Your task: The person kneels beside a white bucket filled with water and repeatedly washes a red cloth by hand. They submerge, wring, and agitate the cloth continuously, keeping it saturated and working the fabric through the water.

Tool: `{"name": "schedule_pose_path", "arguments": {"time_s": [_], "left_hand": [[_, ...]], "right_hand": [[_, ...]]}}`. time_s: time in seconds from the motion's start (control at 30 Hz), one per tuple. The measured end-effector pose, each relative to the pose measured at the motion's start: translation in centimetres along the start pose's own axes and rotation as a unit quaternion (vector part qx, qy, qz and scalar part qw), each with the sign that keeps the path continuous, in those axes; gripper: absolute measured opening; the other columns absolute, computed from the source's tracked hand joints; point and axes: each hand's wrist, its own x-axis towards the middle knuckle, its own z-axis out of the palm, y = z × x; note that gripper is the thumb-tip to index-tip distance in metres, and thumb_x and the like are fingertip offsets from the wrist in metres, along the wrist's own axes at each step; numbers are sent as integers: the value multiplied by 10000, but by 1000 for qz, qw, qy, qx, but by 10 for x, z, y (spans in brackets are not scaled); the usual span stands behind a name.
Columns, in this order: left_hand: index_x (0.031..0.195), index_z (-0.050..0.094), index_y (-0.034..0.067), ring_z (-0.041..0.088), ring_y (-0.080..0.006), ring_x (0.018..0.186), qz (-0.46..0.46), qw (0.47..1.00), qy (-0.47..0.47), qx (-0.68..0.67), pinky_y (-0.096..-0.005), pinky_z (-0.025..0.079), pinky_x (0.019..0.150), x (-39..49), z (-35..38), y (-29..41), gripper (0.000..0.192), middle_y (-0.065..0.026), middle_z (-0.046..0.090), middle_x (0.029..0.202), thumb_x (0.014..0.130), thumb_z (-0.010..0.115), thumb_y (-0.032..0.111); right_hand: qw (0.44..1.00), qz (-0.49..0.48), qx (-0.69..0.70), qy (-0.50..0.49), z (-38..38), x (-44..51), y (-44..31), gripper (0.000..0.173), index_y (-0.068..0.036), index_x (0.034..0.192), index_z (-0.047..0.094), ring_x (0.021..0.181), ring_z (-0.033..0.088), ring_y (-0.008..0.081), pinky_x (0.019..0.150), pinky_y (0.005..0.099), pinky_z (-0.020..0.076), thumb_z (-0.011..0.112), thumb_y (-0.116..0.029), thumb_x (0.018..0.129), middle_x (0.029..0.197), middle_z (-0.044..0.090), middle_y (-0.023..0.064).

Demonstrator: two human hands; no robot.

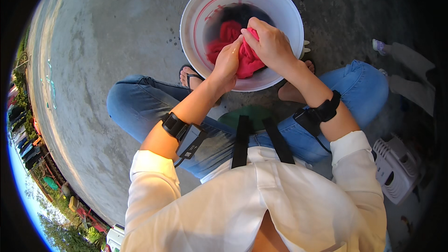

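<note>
A white plastic bucket (pixel 190 17) stands on the floor between my feet. Dark water (pixel 245 12) and bunched red cloth (pixel 230 31) lie inside it. Over the bucket, my left hand (pixel 227 59) grips part of the wet red cloth, its thumb pointing up along the folds. My right hand (pixel 271 42) is closed around the upper part of the same bunch, close beside the left. Below the hands the gathered cloth hangs towards the water; whether it is one piece with the rest cannot be told.
Grey concrete floor (pixel 133 35) spreads around the bucket. A green seat (pixel 250 115) is under me. At the right, another person's legs (pixel 411 73) and a light plastic object (pixel 395 169) with slots are visible. Far left hang clothes (pixel 29 150) outdoors.
</note>
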Motion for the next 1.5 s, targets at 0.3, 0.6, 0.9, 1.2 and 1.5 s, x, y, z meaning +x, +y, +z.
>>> {"name": "schedule_pose_path", "arguments": {"time_s": [0.3, 0.6, 0.9, 1.2, 1.5], "left_hand": [[1228, 556, 48, 653, -199, 1012, 63, 996, 56, -24, -331, 532, 884, 4, -6, 6, 430, -82, 652, 1118, 1007, 510, 413], [1068, 585, 112, 646, -167, 852, -88, 995, 9, -48, -350, 548, 708, 5, -23, -5, 475, -47, 628, 973, 988, 441, 558], [1177, 563, 53, 668, -166, 904, 10, 998, 50, -36, -299, 556, 740, -2, 3, 7, 419, -54, 655, 1045, 1045, 395, 414], [943, 600, 108, 628, -172, 814, -64, 990, -75, -105, -339, 532, 712, 9, -21, -9, 411, -29, 613, 874, 1010, 459, 488], [1108, 583, 32, 666, -155, 867, -2, 999, 46, -1, -288, 549, 783, -3, 9, 3, 399, -77, 660, 1018, 1062, 362, 361]], "right_hand": [[913, 201, 320, -155, -26, 4, 40, 264, -36, 1025, 603, 809, 625, 150, 731, 308, 518, 729, -78, 797, 885, 642, 88], [963, -264, 37, 34, 16, -29, -29, 274, -51, 933, 599, 725, 639, 305, 626, 403, 542, 724, -281, 851, 891, 603, 102], [937, 177, 296, -49, 18, 8, 39, 337, -38, 939, 560, 703, 622, 172, 662, 318, 504, 739, -310, 851, 787, 620, 64], [975, -204, 86, 9, 11, -35, -39, 190, -72, 911, 596, 771, 658, 319, 638, 398, 555, 682, -239, 880, 872, 631, 112], [948, 161, 262, -82, 26, 3, 36, 410, -19, 910, 569, 741, 647, 243, 679, 341, 502, 718, -398, 870, 806, 641, 158]]}}
